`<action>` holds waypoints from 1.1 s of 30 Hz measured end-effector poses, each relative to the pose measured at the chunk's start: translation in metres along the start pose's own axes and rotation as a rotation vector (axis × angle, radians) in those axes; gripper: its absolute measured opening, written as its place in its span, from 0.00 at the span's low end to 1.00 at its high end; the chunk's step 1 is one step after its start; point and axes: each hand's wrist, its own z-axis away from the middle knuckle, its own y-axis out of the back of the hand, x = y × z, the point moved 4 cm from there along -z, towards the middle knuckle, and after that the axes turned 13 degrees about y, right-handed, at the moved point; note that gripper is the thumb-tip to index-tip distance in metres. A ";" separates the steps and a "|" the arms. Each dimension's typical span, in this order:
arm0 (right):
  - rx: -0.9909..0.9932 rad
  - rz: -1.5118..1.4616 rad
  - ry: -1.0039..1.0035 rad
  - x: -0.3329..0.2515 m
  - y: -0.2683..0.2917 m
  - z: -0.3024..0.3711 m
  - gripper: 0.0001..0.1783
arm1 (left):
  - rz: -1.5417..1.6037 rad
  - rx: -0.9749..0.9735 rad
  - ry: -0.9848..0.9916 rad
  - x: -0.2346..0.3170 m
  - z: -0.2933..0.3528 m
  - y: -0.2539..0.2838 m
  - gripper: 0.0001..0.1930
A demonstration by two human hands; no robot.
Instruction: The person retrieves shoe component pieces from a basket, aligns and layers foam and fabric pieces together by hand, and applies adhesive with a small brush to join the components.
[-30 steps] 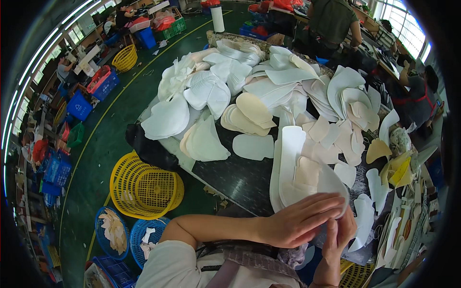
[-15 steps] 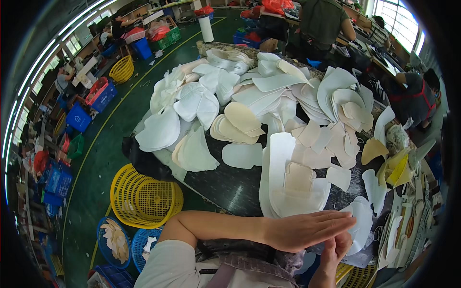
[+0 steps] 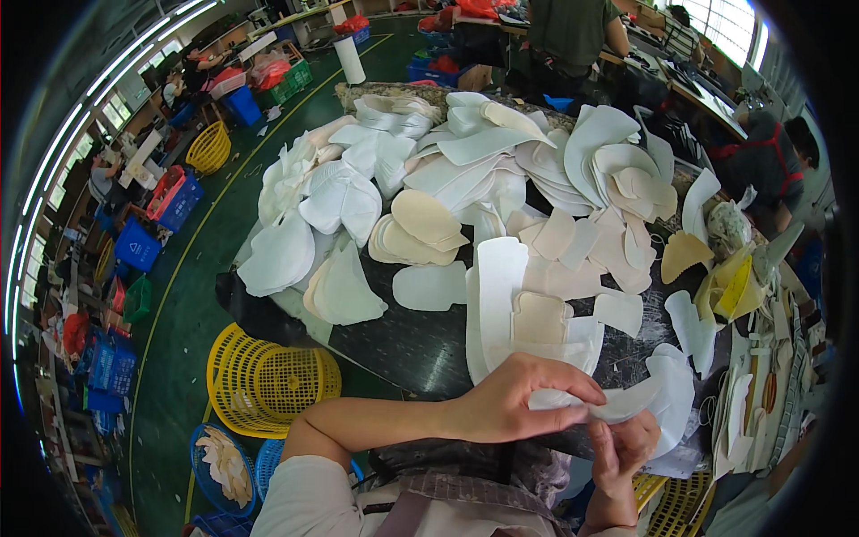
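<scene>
A white curved flat piece point(image 3: 632, 401), cut from sheet material, hangs between my hands at the near edge of the dark table. My left hand point(image 3: 510, 401) pinches its left end between thumb and fingers. Below its lower edge, my right hand point(image 3: 630, 445) is closed on it, with thumb and fingertips together. Just beyond my hands lie long white pieces point(image 3: 497, 291) with a cream piece point(image 3: 540, 319) on top. Another white piece point(image 3: 671, 394) rests on the table right behind the held one.
Piles of white pieces point(image 3: 344, 199) and cream pieces point(image 3: 420, 228) cover the table's far part. A yellow cloth point(image 3: 738, 295) sits at the right. Beside the table on the left stand a yellow basket point(image 3: 268, 380) and a blue basket point(image 3: 219, 465) with scraps. People work farther off.
A white piece now shows between my hands. My left hand has turned from lying flat over the right hand to pinching the piece. The view has shifted slightly.
</scene>
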 end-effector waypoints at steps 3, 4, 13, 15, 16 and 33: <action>-0.084 -0.234 -0.158 0.008 0.003 0.008 0.13 | -0.006 0.049 0.031 -0.006 -0.001 0.002 0.10; 0.022 -0.451 -0.183 0.021 0.005 0.020 0.17 | 0.458 -0.031 0.206 -0.020 -0.003 0.005 0.10; -0.483 0.236 -0.836 0.051 0.092 0.098 0.11 | 1.157 0.104 0.189 0.001 0.028 0.060 0.08; -1.050 0.769 -0.593 0.015 0.122 0.086 0.10 | 0.832 0.224 0.152 0.016 0.028 0.082 0.10; -0.816 0.744 -0.672 0.006 0.128 0.069 0.11 | 0.826 0.226 0.164 0.025 0.028 0.078 0.10; -0.512 -1.211 -0.486 0.001 -0.054 0.017 0.53 | 0.553 0.425 0.390 -0.073 0.102 0.026 0.19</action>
